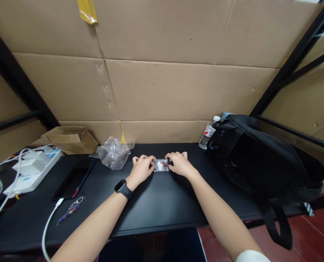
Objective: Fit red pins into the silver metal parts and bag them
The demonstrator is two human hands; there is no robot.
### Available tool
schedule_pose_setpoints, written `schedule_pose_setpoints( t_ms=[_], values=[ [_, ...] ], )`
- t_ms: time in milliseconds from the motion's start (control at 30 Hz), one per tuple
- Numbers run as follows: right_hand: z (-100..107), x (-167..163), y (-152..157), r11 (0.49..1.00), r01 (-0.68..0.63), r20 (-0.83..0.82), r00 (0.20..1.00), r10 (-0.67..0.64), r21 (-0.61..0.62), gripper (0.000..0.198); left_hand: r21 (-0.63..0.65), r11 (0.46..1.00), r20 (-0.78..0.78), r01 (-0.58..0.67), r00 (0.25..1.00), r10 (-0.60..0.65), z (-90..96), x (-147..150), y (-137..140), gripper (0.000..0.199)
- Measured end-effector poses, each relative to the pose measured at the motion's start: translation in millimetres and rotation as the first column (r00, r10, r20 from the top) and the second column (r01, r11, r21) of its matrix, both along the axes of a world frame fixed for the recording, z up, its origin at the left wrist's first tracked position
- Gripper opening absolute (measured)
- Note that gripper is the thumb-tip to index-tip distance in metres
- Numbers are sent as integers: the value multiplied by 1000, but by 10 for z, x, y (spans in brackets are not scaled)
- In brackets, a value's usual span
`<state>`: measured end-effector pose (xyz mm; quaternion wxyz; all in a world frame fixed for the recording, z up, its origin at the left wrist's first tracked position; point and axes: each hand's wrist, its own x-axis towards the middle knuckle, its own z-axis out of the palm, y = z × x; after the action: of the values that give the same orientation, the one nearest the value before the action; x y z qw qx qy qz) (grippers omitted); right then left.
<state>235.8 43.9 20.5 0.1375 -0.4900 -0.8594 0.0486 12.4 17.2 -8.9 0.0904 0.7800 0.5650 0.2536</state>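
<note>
A small clear plastic packet (161, 165) lies on the black table between my hands, with something silvery and a bit of red showing inside; I cannot make out its contents further. My left hand (142, 168), with a black watch on the wrist, pinches the packet's left edge between thumb and index finger. At the opposite edge, my right hand (180, 163) grips the packet the same way, its other fingers curled. Just left of my left hand sits a crumpled clear plastic bag (114, 153).
On the left are an open cardboard box (73, 140), a white power strip (33, 173), a phone (74, 179) on a white cable and a keychain (71, 210). A black backpack (263, 156) and a water bottle (207, 134) stand right. A cardboard wall (162, 91) rises behind.
</note>
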Motion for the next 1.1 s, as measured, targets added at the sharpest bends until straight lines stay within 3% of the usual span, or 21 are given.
schedule_pose_setpoints(
  t_ms=[200, 400, 567, 667, 867, 1100],
  values=[
    [-46, -63, 2, 992, -84, -55, 995, 79, -98, 29, -2, 1000, -7, 15, 1000, -15, -3, 14, 20, 19],
    [-22, -51, -32, 999, -55, 32, 998, 55, -2, 24, 66, 998, -64, 11, 998, -7, 58, 27, -26, 11],
    [-106, -112, -12, 998, -34, 39, 999, 32, 47, 18, 70, 980, -138, 189, 974, -178, 116, 33, -112, 26],
    [-140, -153, -2, 997, 3, 29, 1000, -5, 81, 17, 57, 977, -191, 207, 962, -193, 94, 36, -124, 32],
    [-100, -85, 22, 995, 47, -27, 999, -45, 83, 18, 67, 984, -237, 164, 961, -143, 45, -32, -28, 40],
    [-63, 5, 88, 986, 139, -116, 985, -127, 94, 25, 69, 995, -246, -73, 965, 88, -14, -328, 185, 42]
  ],
)
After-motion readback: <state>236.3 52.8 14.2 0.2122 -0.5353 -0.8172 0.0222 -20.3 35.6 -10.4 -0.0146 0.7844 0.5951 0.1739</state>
